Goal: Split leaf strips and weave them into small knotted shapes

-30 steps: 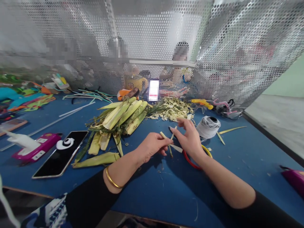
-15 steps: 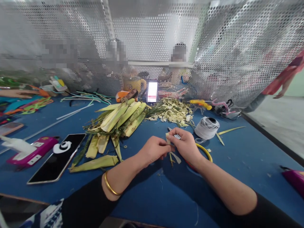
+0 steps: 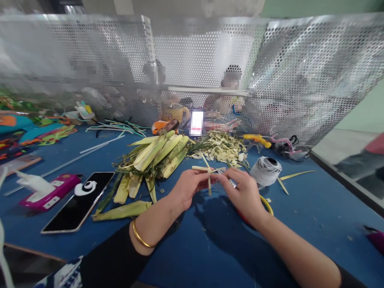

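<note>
My left hand [image 3: 190, 186] pinches pale corn husk strips [image 3: 209, 171] that cross one another, their ends pointing up, down and sideways above the blue table. The fingers of my right hand [image 3: 243, 190] are pinched together at the strips' right side, close to the left fingertips. Under my right wrist shows a yellow and red loop [image 3: 266, 205], which looks like scissor handles; the rest is mostly hidden. A pile of green-yellow corn husks [image 3: 159, 156] lies left of my hands. Behind my right hand stands a spool of white thread [image 3: 266, 171].
Husk scraps [image 3: 225, 148] are heaped at the back, before a perforated metal screen [image 3: 201, 52]. At left lie a black phone [image 3: 78, 204] and a magenta power strip [image 3: 57, 190]. A yellow glue gun [image 3: 256, 140] sits back right. People are visible behind the screen.
The strips have been raised and spread into a crossing shape; earlier they hung down between my fingers. My right hand has moved slightly right and down. The camera view has tilted up.
</note>
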The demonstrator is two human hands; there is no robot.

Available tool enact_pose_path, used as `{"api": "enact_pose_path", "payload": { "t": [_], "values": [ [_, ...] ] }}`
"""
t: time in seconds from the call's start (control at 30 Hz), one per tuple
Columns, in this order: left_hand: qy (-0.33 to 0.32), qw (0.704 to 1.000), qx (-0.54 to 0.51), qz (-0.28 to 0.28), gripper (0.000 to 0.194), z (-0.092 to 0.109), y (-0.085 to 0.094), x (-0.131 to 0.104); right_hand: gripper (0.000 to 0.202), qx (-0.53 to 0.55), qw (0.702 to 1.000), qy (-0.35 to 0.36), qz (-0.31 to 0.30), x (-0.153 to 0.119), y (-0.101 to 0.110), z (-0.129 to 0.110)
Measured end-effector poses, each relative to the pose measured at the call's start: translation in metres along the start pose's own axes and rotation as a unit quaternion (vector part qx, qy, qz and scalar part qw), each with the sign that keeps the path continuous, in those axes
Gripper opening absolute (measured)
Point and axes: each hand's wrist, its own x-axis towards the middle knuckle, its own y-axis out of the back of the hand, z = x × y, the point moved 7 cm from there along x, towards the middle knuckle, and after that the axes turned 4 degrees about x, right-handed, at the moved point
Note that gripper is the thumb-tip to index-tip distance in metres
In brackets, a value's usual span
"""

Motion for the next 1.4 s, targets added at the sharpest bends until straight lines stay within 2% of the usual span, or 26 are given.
{"api": "enact_pose_path", "payload": {
  "t": [0.07, 0.17, 0.37, 0.53, 0.67, 0.77, 0.87, 0.93, 0.97, 1.1, 1.27, 1.4],
  "values": [
    [-0.018, 1.000, -0.005, 0.006, 0.021, 0.000, 0.001, 0.001, 0.032, 0.022, 0.997, -0.050, -0.062, -0.005, -0.019, 0.007],
    [-0.022, 1.000, -0.007, 0.019, 0.020, -0.003, 0.001, 0.002, 0.031, 0.064, 0.988, -0.098, -0.099, -0.010, -0.034, 0.014],
    [-0.037, 0.997, -0.047, 0.041, 0.028, -0.004, 0.002, 0.002, 0.032, 0.127, 0.984, -0.065, -0.109, -0.010, -0.035, 0.002],
    [-0.025, 0.997, -0.045, 0.048, 0.023, -0.005, 0.003, 0.000, 0.031, 0.141, 0.982, -0.057, -0.110, -0.014, -0.036, -0.008],
    [-0.013, 0.998, -0.027, 0.053, 0.021, -0.002, 0.005, -0.001, 0.034, 0.136, 0.982, -0.065, -0.115, -0.015, -0.037, -0.006],
    [0.002, 0.998, 0.000, 0.064, 0.022, 0.002, 0.007, -0.002, 0.038, 0.165, 0.970, -0.137, -0.115, -0.012, -0.038, 0.011],
    [0.015, 0.997, 0.049, 0.053, 0.020, 0.006, 0.005, -0.005, 0.040, 0.261, 0.932, -0.249, -0.038, -0.009, -0.032, 0.036],
    [0.028, 0.996, 0.071, 0.036, 0.018, 0.005, 0.002, -0.006, 0.046, 0.311, 0.906, -0.286, -0.002, -0.007, -0.029, 0.046],
    [0.033, 0.996, 0.078, 0.031, 0.016, 0.003, 0.001, -0.006, 0.047, 0.322, 0.902, -0.288, -0.007, -0.006, -0.029, 0.048],
    [0.020, 0.993, 0.107, 0.037, 0.010, 0.000, 0.001, -0.005, 0.035, 0.306, 0.920, -0.239, -0.060, -0.002, -0.032, 0.043],
    [0.003, 0.987, 0.141, 0.071, 0.008, 0.002, 0.004, -0.001, 0.022, 0.212, 0.959, -0.182, -0.055, -0.001, -0.023, 0.039],
    [0.006, 0.987, 0.140, 0.074, 0.008, 0.004, 0.005, -0.001, 0.021, 0.185, 0.967, -0.172, -0.046, 0.002, -0.018, 0.039]
  ]
}}
